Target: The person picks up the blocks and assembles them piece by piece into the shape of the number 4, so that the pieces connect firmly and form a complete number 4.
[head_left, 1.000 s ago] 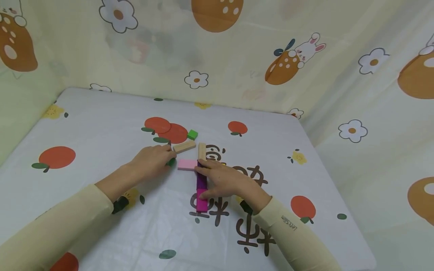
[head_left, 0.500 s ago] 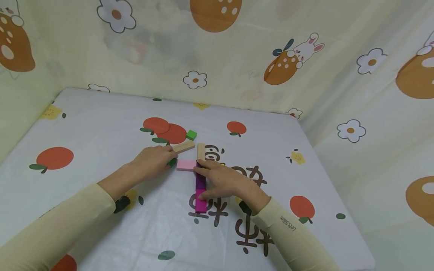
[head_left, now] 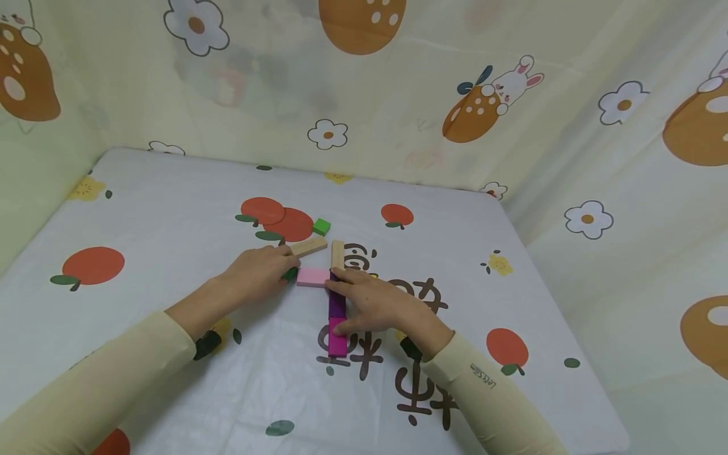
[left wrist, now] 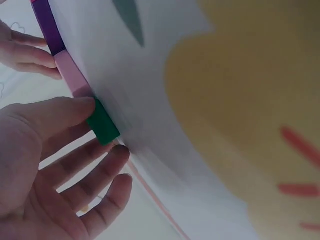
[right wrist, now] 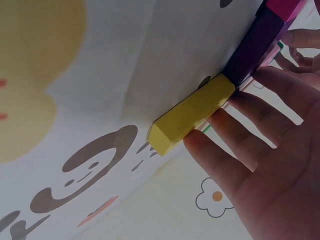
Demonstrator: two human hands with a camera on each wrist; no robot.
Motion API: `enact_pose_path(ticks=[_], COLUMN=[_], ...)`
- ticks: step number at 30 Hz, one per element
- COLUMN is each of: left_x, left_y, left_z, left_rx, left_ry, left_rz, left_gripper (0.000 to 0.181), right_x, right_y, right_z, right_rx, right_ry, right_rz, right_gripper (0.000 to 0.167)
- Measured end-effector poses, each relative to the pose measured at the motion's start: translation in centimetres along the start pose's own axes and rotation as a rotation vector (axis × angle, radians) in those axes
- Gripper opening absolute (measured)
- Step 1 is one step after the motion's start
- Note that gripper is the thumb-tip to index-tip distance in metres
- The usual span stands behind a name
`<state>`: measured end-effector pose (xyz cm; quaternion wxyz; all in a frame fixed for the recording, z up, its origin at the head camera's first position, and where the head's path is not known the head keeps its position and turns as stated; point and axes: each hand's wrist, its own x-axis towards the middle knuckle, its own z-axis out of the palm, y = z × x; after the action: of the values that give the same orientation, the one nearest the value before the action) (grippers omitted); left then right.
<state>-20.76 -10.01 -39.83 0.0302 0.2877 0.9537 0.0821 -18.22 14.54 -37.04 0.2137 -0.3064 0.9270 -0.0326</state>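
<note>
In the left wrist view, my left hand [head_left: 256, 272] pinches a green block [left wrist: 104, 122] between thumb and fingers. That block lies at the outer end of a pink block [head_left: 311, 277], in line with it. My right hand [head_left: 378, 300] rests against the blocks with fingers extended. Its thumb touches a magenta block [head_left: 338, 345] and its forefinger reaches the top of a purple block [head_left: 337, 305]. Other right fingertips touch a yellow block [right wrist: 192, 112], which sticks out from the purple one and is mostly hidden by the hand in the head view. A plain wooden block [head_left: 338, 254] continues the line beyond the purple block.
A second wooden block [head_left: 309, 246] lies slanted just past my left fingers, partly covered by them. Farther back sits a small bright green cube [head_left: 321, 227]. The white printed tablecloth [head_left: 170, 202] ends at a patterned curtain [head_left: 387, 145].
My left hand has shifted slightly right with the green block, toward the pink block, and covers more of the slanted wooden block. The right hand stays in place.
</note>
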Motion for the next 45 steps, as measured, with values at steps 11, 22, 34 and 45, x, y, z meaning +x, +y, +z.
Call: enact_pose_path(ticks=[11, 22, 34, 45], left_x=[-1.8, -2.8, -2.8, -2.8], left_y=[2.0, 3.4, 3.3, 3.4], left_z=[-0.2, 0.9, 0.9, 1.0], left_rx=[0.066, 0.167, 0.148, 0.159], left_ry=[0.093, 0.109, 0.119, 0.099], left_rz=[0.022, 0.079, 0.102, 0.112], left_gripper=[0.030, 0.040, 0.037, 0.040], right_x=[0.3, 0.5, 0.9, 0.8], right_y=[0.0, 0.0, -0.1, -0.3], right_z=[0.1, 0.1, -0.5, -0.7], right_rx=[-0.011, -0.010, -0.021, 0.008], right_ry=[-0.004, 0.000, -0.012, -0.011], right_rz=[0.005, 0.005, 0.012, 0.022], right_gripper=[0.089, 0.089, 0.089, 0.087])
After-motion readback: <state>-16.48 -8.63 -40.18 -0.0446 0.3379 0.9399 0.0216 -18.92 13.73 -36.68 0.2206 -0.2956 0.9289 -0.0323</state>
